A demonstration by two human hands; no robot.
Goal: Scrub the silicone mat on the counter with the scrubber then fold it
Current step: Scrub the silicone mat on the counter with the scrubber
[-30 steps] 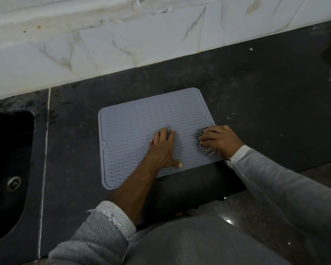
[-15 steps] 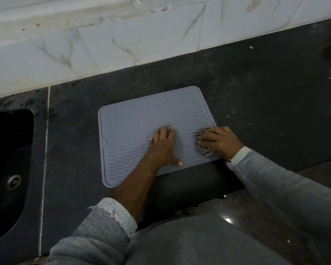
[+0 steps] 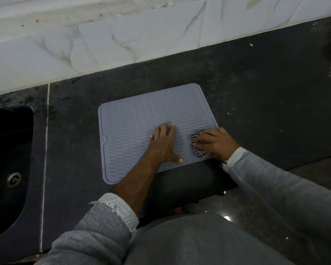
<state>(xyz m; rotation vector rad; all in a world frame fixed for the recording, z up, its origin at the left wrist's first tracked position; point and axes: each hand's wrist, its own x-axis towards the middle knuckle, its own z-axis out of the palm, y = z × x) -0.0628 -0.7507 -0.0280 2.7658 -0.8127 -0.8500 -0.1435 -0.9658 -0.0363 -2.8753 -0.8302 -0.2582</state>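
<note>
Little has changed over the last second: the left hand stays planted on the silicone mat with its fingers straight and close together and the thumb splayed toward the mat's near edge, while the right hand has only nudged the scrubber slightly inward from the mat's right edge. That reads as short scrubbing strokes confined to the near right corner, so most of the ribbed surface probably still awaits a pass and the fold has not begun. The right fingers curl over the checkered scrubber, gripping it and pressing it down onto the mat, with the pad peeking out on the side facing the left hand. Beyond both hands the mat lies flat and unfolded on the dark counter, its far edge well short of the tiled wall.
</note>
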